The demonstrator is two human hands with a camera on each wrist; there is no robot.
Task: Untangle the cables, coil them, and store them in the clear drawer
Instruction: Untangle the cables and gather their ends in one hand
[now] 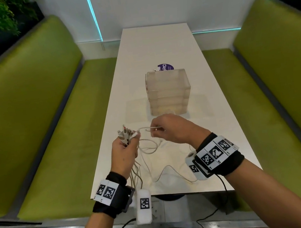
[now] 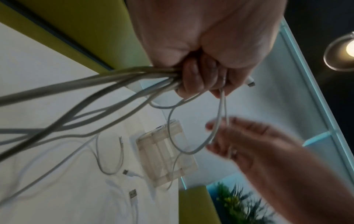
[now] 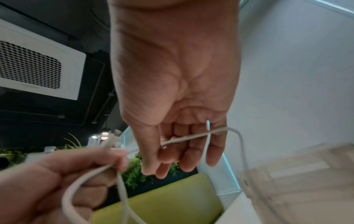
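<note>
At the near table edge [image 1: 228, 161], thin, pale, round-sheathed cables [image 1: 150, 148] trail in limp loops; above them the left hand [image 1: 125, 151] clenches a bundle of plug ends while the right hand [image 1: 170, 128] pinches a single strand between curled fingers; drawing it out slowly, keeping the bundle steady, should avoid tightening knots; beyond stands the clear drawer [image 1: 168, 92], boxy, translucent plastic, all drawers closed.

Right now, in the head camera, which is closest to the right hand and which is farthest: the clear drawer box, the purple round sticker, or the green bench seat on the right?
From the right hand:
1. Clear plastic drawer box, just beyond it.
2. Purple round sticker, behind the box.
3. Green bench seat, off the table's right edge.
</note>
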